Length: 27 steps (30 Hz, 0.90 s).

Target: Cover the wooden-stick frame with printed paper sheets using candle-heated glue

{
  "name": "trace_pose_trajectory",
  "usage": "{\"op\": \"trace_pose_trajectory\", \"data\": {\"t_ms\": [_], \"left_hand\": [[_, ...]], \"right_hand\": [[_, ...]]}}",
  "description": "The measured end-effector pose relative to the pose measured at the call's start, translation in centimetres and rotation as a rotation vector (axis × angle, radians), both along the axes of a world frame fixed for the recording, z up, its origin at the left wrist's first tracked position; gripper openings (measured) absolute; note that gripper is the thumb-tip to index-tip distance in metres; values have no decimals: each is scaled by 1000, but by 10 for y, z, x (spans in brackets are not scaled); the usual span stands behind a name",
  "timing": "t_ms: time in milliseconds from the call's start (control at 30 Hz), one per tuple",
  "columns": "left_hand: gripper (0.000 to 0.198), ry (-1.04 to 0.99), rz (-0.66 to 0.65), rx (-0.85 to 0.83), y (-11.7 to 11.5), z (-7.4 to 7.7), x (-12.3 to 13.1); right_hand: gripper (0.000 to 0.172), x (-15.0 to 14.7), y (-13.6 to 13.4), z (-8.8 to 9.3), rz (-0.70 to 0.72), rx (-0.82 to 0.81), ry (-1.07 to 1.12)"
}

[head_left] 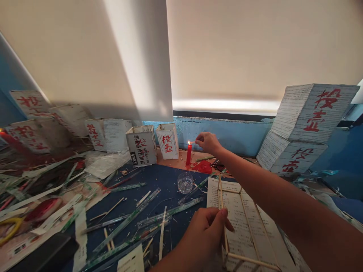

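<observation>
A red candle [188, 155] burns upright near the wall. Just right of its flame, my right hand [208, 142] pinches a short, thin piece [193, 142] whose tip reaches the flame; its kind is too small to make out. Closer to me, my left hand [202, 232] is closed around one side of an open frame of thin wooden sticks [252, 261]. The frame lies tilted over a printed sheet [269, 234]. Left of it stands a small clear round dish [185, 183], near a flat red piece [202, 166] beside the candle's foot.
White paper-covered boxes with red characters stand along the wall, such as one box [167, 141] left of the candle and a stack [300, 128] at right. Green-printed plastic wrappers [127, 223], sticks and paper strips litter the dark mat. Yellow scissor handles [13, 226] lie far left.
</observation>
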<state>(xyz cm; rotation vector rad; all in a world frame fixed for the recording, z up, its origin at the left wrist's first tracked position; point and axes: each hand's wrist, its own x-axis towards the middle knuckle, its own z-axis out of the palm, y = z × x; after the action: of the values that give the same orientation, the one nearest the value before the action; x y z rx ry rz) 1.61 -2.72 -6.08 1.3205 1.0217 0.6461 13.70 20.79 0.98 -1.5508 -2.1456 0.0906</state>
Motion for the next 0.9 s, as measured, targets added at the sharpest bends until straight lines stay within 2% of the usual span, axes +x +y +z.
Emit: {"op": "trace_pose_trajectory", "data": {"t_ms": [433,600,900], "left_hand": [[57,-67,-10,-28,3,2,1],[57,-62,-11,-37,1,4,0],[58,-10,-15,-17,2,0,0]], "right_hand": [[22,0,3,-2,-16,0,3],[22,0,5,-3,-34,-14,-7],[23,-2,6,-5,-61,-26,4]]}}
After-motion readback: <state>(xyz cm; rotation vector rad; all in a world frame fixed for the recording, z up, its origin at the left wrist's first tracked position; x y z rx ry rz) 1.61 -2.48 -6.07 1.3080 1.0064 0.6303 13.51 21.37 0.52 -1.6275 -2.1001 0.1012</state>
